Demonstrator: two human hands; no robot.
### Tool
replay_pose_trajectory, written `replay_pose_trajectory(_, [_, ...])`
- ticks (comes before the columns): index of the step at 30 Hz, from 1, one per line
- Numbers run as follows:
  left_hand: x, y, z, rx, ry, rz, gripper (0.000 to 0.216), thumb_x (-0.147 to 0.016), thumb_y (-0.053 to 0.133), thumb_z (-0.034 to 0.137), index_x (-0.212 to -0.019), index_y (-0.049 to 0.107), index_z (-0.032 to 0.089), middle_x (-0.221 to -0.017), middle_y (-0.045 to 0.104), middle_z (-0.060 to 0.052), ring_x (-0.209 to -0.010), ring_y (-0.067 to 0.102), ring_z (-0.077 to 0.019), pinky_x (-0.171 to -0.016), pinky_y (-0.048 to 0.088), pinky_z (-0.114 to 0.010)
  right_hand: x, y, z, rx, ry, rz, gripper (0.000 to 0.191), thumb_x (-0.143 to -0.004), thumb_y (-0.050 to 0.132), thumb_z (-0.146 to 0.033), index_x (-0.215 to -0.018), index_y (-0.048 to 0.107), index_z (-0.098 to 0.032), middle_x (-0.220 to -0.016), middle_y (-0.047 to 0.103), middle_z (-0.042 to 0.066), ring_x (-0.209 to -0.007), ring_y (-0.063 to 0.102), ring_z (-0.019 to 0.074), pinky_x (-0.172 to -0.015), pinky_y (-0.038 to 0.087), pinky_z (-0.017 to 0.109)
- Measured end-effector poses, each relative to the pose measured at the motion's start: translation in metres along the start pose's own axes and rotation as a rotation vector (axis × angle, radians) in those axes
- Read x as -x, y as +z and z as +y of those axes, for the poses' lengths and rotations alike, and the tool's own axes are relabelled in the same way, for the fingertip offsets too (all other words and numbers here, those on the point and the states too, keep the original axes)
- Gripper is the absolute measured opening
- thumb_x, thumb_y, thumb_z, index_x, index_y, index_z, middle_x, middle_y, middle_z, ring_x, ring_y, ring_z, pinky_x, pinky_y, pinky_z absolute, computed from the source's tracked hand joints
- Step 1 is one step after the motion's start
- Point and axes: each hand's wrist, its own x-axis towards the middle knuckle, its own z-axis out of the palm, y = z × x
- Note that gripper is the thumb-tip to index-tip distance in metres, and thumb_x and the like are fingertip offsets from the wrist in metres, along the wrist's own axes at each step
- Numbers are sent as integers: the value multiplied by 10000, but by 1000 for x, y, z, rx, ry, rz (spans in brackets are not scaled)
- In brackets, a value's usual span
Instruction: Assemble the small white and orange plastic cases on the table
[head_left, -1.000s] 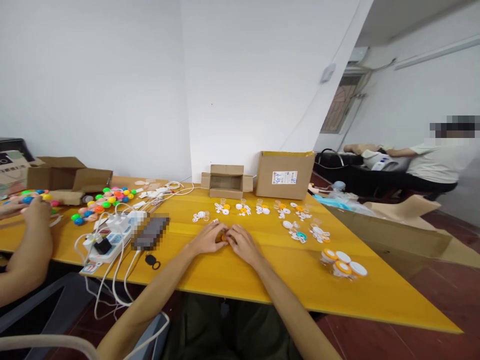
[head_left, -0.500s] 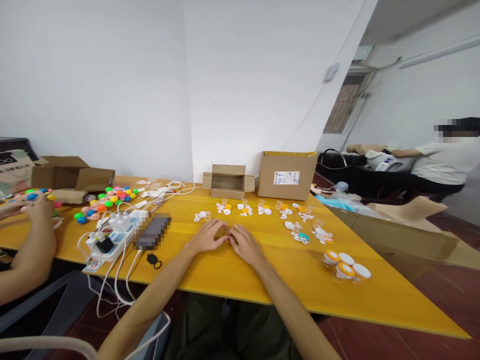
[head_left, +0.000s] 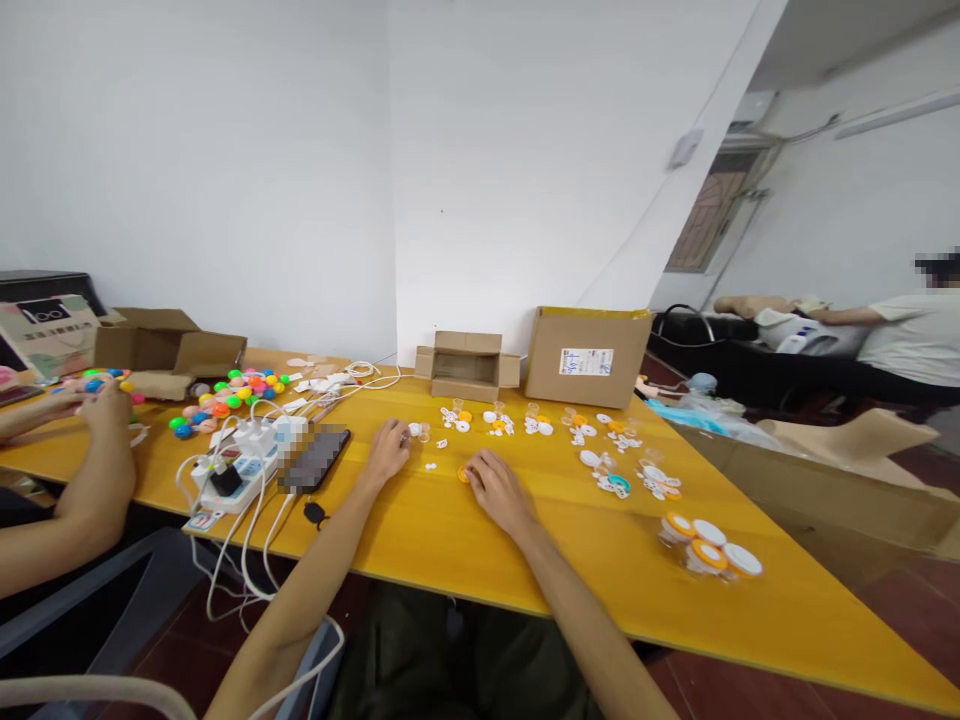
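My left hand (head_left: 388,453) is at a small cluster of white plastic pieces (head_left: 414,430), fingers bent and close together; what they grip, if anything, is hidden. My right hand (head_left: 496,488) rests low over the table, its fingers closed on the edge of a small orange disc (head_left: 463,474). Between the hands lie a tiny white piece (head_left: 430,466) and a white piece with dark dots (head_left: 442,443). Beyond them, several groups of white and orange parts (head_left: 538,426) sit with small clear cups (head_left: 425,431).
Capped clear containers (head_left: 707,553) stand at right. A small open carton (head_left: 466,372) and a larger cardboard box (head_left: 589,357) are by the wall. A power strip (head_left: 251,470), phone (head_left: 319,460) and cables lie left. A co-worker's hands (head_left: 105,400) are near coloured balls (head_left: 240,388).
My hands were together at the middle; my left hand has moved away to the left and forward, to the white pieces. The orange disc and small white pieces between them now show. The view has shifted slightly left.
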Motion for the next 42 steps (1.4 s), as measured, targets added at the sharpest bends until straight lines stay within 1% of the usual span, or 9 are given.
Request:
replay_pose_trajectory(6, [1, 0, 0, -67, -12, 18, 187, -797, 548, 78, -859, 646, 224, -896, 623, -65, -965, 610, -241, -875, 477, -354, -1, 2, 0, 31, 7, 10, 190, -916, 515, -113, -828, 626, -239, -895, 641, 50, -847, 612, 200, -795, 493, 300])
replay_pose_trajectory(11, [4, -1, 8, -33, 128, 41, 212, -832, 515, 80, -911, 639, 232, -945, 643, -60, -989, 614, -229, -904, 483, -349, -1, 3, 1, 25, 10, -4, 197, -934, 489, -134, -847, 631, -240, -899, 636, 54, -845, 609, 202, -786, 492, 306])
replay_pose_trajectory(17, [11, 1, 22, 62, 415, -147, 264, -947, 473, 187, -1131, 647, 262, -1047, 658, -48, -1019, 621, -199, -940, 494, -325, -2, 4, 1, 33, -9, -11, 209, -954, 473, -152, -851, 634, -236, -891, 630, 54, -833, 604, 197, -783, 491, 306])
replay_pose_trajectory(21, [11, 2, 26, 40, 486, -190, 285, -976, 470, 264, -1193, 655, 268, -1064, 638, -62, -1061, 611, -209, -983, 482, -334, -2, 2, 0, 37, -26, -20, 229, -968, 458, -161, -849, 639, -234, -887, 632, 57, -837, 608, 198, -786, 497, 310])
replay_pose_trajectory(26, [10, 3, 24, -15, 456, -200, 306, -976, 463, 292, -1211, 655, 259, -1086, 615, -69, -1079, 604, -218, -1006, 478, -350, -2, -1, -2, 40, -32, -22, 226, -968, 463, -165, -851, 644, -235, -885, 633, 54, -830, 611, 194, -779, 500, 305])
replay_pose_trajectory(30, [11, 5, 21, -23, 435, -183, 281, -952, 477, 240, -1170, 654, 254, -1093, 632, -66, -1071, 606, -215, -984, 490, -344, -2, -1, -2, 34, -36, -15, 225, -968, 456, -166, -854, 638, -232, -885, 641, 57, -841, 620, 198, -791, 505, 312])
replay_pose_trajectory(33, [10, 4, 18, -1, 390, -104, 278, -921, 459, 149, -1106, 643, 243, -1052, 650, -61, -1020, 619, -208, -944, 505, -341, -2, -1, -2, 24, -36, -12, 212, -972, 452, -180, -883, 636, -237, -907, 653, 59, -850, 629, 201, -797, 510, 319])
replay_pose_trajectory(38, [4, -2, 13, 26, 216, 105, 342, -849, 436, 39, -1051, 619, 246, -1004, 640, -58, -993, 621, -216, -918, 514, -353, 0, -2, -3, 20, -30, 7, 178, -978, 459, -213, -960, 633, -245, -961, 666, 60, -883, 634, 207, -812, 508, 326])
replay_pose_trajectory(42, [2, 0, 4, 9, 140, 121, 513, -768, 439, -34, -1167, 598, 248, -1138, 605, -80, -1085, 597, -237, -954, 507, -381, 1, -1, -2, 11, -13, 7, 214, -996, 427, -240, -1012, 640, -252, -1010, 674, 65, -938, 632, 214, -852, 503, 341])
